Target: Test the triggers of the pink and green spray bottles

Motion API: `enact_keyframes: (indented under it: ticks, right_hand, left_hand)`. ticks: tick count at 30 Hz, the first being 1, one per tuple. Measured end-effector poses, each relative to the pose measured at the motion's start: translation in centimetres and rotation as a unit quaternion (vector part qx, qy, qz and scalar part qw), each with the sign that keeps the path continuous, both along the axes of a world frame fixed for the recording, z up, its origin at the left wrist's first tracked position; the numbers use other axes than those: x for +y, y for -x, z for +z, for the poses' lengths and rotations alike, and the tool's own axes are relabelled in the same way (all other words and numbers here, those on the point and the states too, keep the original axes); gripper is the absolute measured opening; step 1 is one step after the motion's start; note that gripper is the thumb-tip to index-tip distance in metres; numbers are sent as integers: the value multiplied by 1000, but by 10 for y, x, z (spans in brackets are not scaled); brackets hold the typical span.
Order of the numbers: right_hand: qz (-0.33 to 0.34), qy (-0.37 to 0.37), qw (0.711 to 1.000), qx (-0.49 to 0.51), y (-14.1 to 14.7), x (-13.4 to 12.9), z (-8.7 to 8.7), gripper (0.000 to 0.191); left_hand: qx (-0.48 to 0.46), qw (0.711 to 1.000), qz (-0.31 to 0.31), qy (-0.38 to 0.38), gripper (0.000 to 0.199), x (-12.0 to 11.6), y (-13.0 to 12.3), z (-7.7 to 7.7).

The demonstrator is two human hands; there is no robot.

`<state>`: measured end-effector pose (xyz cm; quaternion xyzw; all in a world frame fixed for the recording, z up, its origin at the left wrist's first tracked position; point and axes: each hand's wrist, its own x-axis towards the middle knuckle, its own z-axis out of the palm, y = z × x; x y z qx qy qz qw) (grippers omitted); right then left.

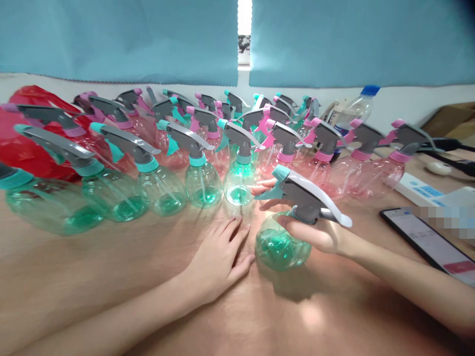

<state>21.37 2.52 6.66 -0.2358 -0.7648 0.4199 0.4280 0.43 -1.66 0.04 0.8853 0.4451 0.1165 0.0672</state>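
Note:
My right hand point(315, 235) is wrapped round the neck of a green spray bottle point(280, 247), just under its grey trigger head with a teal nozzle. The bottle leans a little, and whether its base touches the table cannot be made out. To the left of it, my left hand point(222, 252) lies on the wooden table with its fingers stretched out and nothing in them. In front of both hands stands a row of green spray bottles point(203, 185) at the left, meeting pink spray bottles point(322, 170) at the right.
More spray bottles point(235, 104) crowd behind the front row. A red plastic bag point(22, 143) lies at the far left. On the right are a phone point(426, 242), a white power strip point(419, 188), and a clear bottle with a blue cap point(359, 109). Blue curtains point(118, 39) hang behind.

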Motion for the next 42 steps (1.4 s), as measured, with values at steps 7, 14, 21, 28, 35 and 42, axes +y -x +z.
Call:
enact_keyframes:
  ticks: [7, 14, 21, 28, 35, 42]
  right_hand:
    - [-5, 6, 1000, -10, -1, 0, -1, 48]
    - [-5, 16, 1000, -13, -1, -1, 0, 56]
    - [-6, 12, 1000, -24, 2, -1, 4, 55]
    - [-1, 19, 999, -35, 0, -1, 3, 51]
    - [-14, 7, 998, -58, -1, -1, 3, 50]
    - [-55, -6, 997, -58, 0, -3, 10, 39]
  left_hand:
    - [-4, 1000, -1, -3, 49, 1, 0, -1]
    - [-2, 1000, -5, -5, 49, 1, 1, -1]
    - [-3, 1000, -2, -10, 48, 1, 1, -2]
    - [2, 1000, -5, -12, 48, 0, 0, -2]
    - [0, 1000, -1, -3, 49, 0, 0, -2]
    - [-2, 1000, -4, -5, 49, 0, 1, -3]
